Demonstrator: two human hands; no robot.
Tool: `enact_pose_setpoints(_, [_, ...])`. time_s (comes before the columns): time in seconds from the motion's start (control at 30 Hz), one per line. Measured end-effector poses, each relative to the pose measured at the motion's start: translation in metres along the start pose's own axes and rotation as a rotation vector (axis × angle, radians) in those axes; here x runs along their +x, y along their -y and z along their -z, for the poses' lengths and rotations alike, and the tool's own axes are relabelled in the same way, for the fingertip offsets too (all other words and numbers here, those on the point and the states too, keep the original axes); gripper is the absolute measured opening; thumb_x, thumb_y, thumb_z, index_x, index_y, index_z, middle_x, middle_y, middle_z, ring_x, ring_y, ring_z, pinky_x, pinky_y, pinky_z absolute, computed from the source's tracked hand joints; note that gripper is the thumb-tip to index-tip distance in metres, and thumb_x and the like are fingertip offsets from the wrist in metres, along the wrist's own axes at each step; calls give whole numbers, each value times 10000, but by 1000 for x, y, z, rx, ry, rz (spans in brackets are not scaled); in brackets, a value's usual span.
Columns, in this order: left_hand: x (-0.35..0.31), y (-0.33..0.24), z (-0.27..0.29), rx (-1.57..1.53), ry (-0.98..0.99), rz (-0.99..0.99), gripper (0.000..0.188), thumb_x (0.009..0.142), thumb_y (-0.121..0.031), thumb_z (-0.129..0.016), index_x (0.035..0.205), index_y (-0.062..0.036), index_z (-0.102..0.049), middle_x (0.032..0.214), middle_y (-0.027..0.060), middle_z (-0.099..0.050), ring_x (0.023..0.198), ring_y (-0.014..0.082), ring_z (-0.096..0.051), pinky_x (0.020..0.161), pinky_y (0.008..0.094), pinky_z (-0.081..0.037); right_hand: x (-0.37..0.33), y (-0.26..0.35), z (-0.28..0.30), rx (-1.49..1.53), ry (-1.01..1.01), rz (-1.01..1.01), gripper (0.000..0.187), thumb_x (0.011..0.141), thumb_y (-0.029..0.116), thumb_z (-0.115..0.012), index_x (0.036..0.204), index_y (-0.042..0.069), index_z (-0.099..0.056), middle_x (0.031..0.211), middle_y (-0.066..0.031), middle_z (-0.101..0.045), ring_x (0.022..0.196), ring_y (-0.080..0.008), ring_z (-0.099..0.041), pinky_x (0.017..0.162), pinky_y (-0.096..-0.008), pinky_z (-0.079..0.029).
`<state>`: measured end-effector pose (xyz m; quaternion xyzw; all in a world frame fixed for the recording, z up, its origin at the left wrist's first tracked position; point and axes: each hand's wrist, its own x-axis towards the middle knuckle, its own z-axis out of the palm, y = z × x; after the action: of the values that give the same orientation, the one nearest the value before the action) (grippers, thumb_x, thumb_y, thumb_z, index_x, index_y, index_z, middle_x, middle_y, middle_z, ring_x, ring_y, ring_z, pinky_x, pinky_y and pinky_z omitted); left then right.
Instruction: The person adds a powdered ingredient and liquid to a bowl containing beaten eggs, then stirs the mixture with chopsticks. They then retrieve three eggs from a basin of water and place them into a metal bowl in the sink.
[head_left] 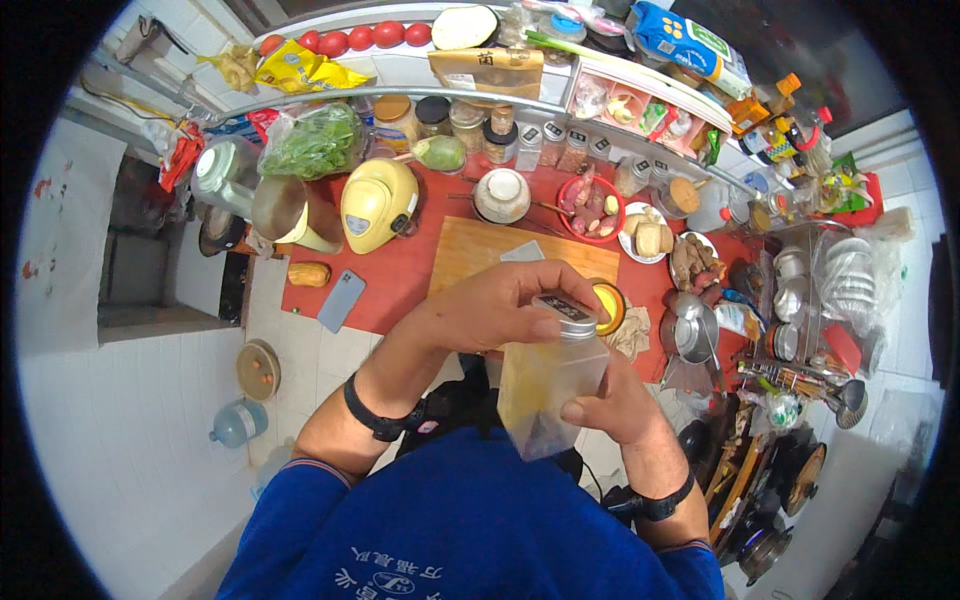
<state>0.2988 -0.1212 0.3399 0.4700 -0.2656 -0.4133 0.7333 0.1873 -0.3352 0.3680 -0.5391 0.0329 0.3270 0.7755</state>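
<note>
In front of my chest, a clear square-sided jar (545,385) is held up and tilted. A little pale yellowish content or film shows inside. Its silvery lid (572,318) with a dark label is on the jar. My left hand (490,305) closes over the lid, thumb on the near side and fingers beyond. Around the jar's body, my right hand (620,400) is closed, its thumb pressed on the near wall. Behind the jar lies a wooden cutting board (470,245) with a light grey flat piece (522,252). A round yellow thing with a dark rim (608,300) is partly hidden.
On the red tabletop (400,270) are a yellow appliance (380,205), a phone (342,300), a lidded white bowl (501,195), and a red basket of sweet potatoes (592,208). Several seasoning jars (552,142) line the back. A steel pot (690,330) and dish rack (800,290) stand right.
</note>
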Motion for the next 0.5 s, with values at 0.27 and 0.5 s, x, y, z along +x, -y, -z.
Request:
enact_pose_setpoints(0.27, [26,6,-23,-230,-88,79,860,900,-535,-781,1525,-31,-472,1513,150,-564,1390,276,-557,1139,477,-466,0,20,46,-25,144,9,921,776,228,-895,1539,8,-426,1386,-102,-621,1301,-195,-580,1124,-384,-455])
enact_pose_setpoints(0.5, [34,52,-57,52,-437,237,870,879,81,-730,1618,-21,-282,1555,165,-491,1432,305,-504,1198,448,-422,2,19,101,-288,-100,287,986,806,209,-886,1588,31,-313,1491,-131,-506,1400,-225,-482,1169,-406,-404])
